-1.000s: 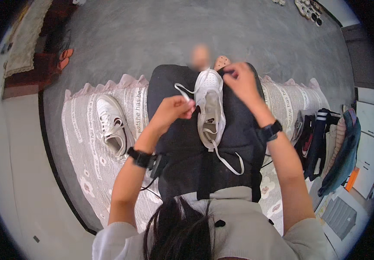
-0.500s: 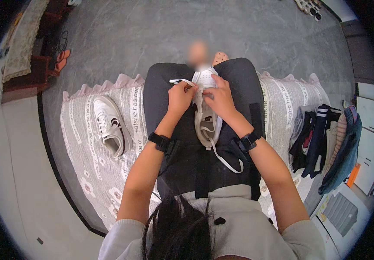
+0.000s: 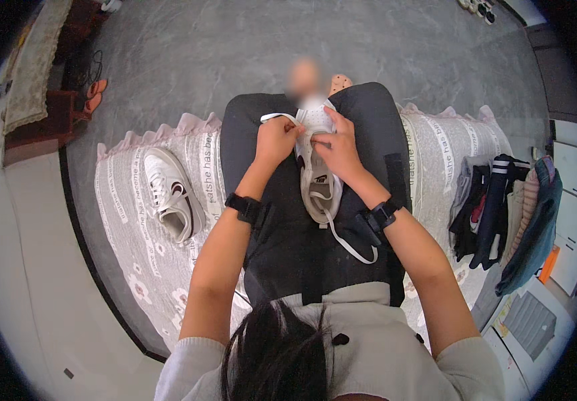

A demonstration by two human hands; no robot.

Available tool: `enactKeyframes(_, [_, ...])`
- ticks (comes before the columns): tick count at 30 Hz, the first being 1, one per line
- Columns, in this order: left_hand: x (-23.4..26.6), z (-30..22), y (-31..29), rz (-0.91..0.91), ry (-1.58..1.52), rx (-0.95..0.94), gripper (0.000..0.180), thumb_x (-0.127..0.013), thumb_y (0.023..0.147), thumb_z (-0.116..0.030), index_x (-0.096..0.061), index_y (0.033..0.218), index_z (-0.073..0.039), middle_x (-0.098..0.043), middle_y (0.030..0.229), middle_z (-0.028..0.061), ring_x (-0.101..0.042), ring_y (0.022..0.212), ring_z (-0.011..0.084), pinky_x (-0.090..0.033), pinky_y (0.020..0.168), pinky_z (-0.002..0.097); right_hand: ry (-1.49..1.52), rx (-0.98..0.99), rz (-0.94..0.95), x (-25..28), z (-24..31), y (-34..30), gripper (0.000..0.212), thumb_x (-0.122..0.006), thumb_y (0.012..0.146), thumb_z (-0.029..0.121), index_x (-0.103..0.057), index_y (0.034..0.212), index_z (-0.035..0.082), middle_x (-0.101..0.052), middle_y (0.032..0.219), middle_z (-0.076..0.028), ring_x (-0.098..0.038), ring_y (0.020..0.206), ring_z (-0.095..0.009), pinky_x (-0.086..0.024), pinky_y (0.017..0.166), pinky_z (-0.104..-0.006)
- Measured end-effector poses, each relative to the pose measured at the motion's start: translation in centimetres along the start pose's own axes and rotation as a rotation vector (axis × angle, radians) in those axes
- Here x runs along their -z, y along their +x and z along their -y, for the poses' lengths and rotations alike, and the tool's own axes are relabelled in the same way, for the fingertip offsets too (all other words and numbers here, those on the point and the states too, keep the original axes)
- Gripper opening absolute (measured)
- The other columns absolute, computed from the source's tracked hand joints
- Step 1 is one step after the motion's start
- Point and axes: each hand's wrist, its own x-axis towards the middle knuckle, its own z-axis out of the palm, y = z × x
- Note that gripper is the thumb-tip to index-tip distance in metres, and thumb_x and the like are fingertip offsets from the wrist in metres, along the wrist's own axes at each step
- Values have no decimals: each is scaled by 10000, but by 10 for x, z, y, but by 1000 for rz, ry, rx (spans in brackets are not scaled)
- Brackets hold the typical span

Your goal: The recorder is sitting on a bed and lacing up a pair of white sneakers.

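Observation:
A white sneaker [image 3: 320,175] with a dark side mark lies across my lap, its toe pointing away from me. My left hand [image 3: 276,140] pinches a flat white shoelace [image 3: 279,117] at the left of the lace holes, and the lace's loose end sticks out leftward. On the sneaker's right side, my right hand [image 3: 339,147] grips its upper near the eyelets, the index finger lying along the toe side. The lace's other end trails over the heel onto my dark trousers [image 3: 282,240]. What lies under my right fingertips is hidden.
The matching white sneaker [image 3: 171,194], laced, stands to my left on the patterned bed cover [image 3: 125,220]. Folded clothes [image 3: 502,207] are stacked at the right. Orange slippers [image 3: 94,95] sit on the grey floor [image 3: 188,60] at the far left.
My left hand has shifted very slightly and still pinches the lace. My right hand stays on the sneaker. The view has tilted a little; little else differs.

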Motion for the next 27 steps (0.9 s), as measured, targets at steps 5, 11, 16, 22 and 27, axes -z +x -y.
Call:
enactKeyframes(5, [3,-4,15,58,79,-141,266,-663,709,-291,-646,692,-26,-599,581,92,-599,538,221,-460,546,331,-17,-10,19,2,4,0,111,-656,639,103,-693,743,95,-421,1243,-142,-383,1106,-348,-320,948,-399])
enactKeyframes(11, [0,-21,4,90,71,29,259,-660,703,-293,-651,709,-35,-608,608,120,-608,564,248,-465,553,335,-40,-87,76,6,10,3,113,-669,643,87,-688,753,77,-414,1245,-147,-387,1107,-346,-328,951,-392])
enactKeyframes(16, [-6,-29,-14,-71,64,42,233,-634,725,-260,-651,693,-30,-612,601,115,-611,579,282,-475,566,354,23,-94,23,2,4,2,138,-675,631,85,-695,768,89,-407,1245,-167,-390,1108,-349,-321,953,-398])
enactKeyframes(22, [-5,-41,-42,-81,168,-135,281,-624,677,-208,-638,911,-53,-621,876,148,-599,790,322,-483,686,396,39,-89,19,0,-3,3,148,-678,627,110,-699,773,100,-420,1240,-152,-397,1095,-356,-321,946,-397])
enactKeyframes(27, [-13,-26,-43,-107,155,-94,362,-625,657,-189,-617,999,-73,-607,947,137,-605,790,294,-487,694,366,-141,-55,144,5,8,12,155,-690,612,175,-702,753,113,-449,1226,-109,-401,1069,-329,-328,907,-417])
